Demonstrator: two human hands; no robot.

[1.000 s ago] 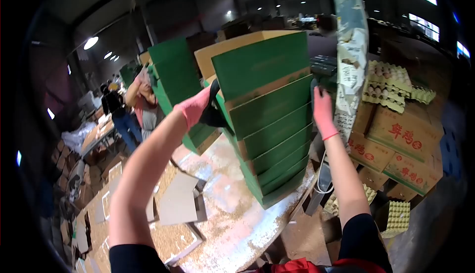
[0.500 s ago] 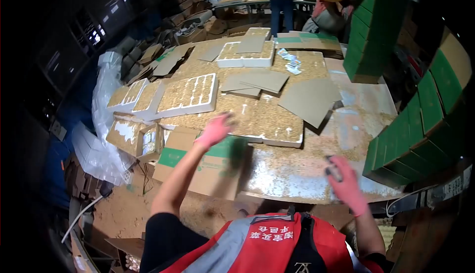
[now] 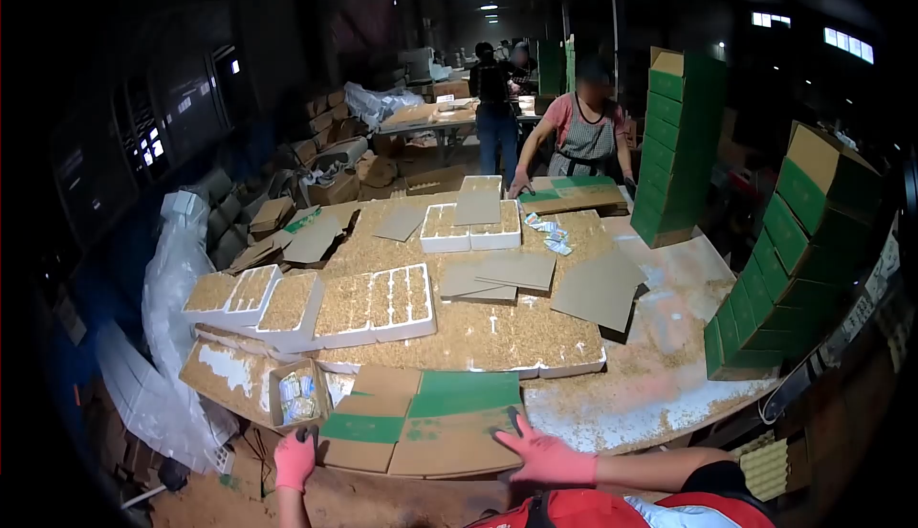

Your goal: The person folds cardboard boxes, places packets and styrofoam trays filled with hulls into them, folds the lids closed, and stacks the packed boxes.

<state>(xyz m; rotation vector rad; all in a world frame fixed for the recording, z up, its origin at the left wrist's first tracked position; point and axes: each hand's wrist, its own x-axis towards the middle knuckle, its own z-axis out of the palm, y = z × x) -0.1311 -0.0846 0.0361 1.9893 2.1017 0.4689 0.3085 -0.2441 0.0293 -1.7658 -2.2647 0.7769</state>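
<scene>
1. The flat cardboard box (image 3: 459, 425) lies at the near table edge, not yet opened up; finished-looking green boxes (image 3: 755, 298) stand stacked at right.
2. The left hand (image 3: 295, 461) touches its left corner, fingers bent; I cannot tell whether they pinch.
3. The right hand (image 3: 547, 459) spreads wide at its right edge.

No readable text anywhere.

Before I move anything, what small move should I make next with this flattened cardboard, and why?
I'd probably close your right hand on the flattened cardboard's near right corner; its fingers are spread there, and your left hand is beside the left end.
</scene>
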